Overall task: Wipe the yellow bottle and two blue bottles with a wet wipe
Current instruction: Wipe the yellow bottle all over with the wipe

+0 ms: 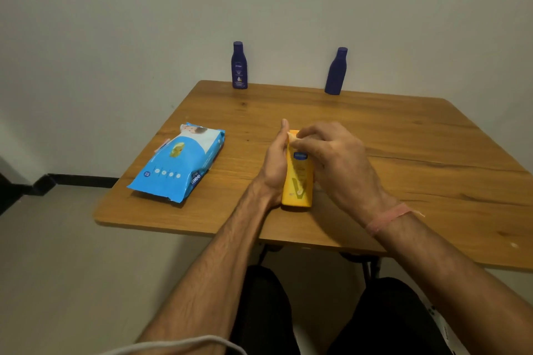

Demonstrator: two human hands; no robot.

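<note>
My counter [403, 135] fills the middle and right of the frame, its far edge against the wall at the top and its near edge running across the lower middle, just above my knees. The yellow bottle [298, 179] lies flat on it near that near edge, a little right of center. Its long axis runs up and down the frame: base toward me, cap end pointing away toward the wall.

My left hand [277, 158] holds the bottle along its left side, palm against it, thumb reaching up past the cap end. My right hand [331, 153] curls over the upper part of the bottle from the right, fingertips pinching a small pale wet wipe [294, 138] against the cap end.

The two blue bottles stand upright at the far edge, well apart: the left blue bottle [239, 66] at upper center, the right blue bottle [336, 72] further right. Bare wood lies open between them and my hands, and all across the right side.

The blue wipes pack [178, 161] lies at center left, close to the counter's left edge, angled toward the upper right.
</note>
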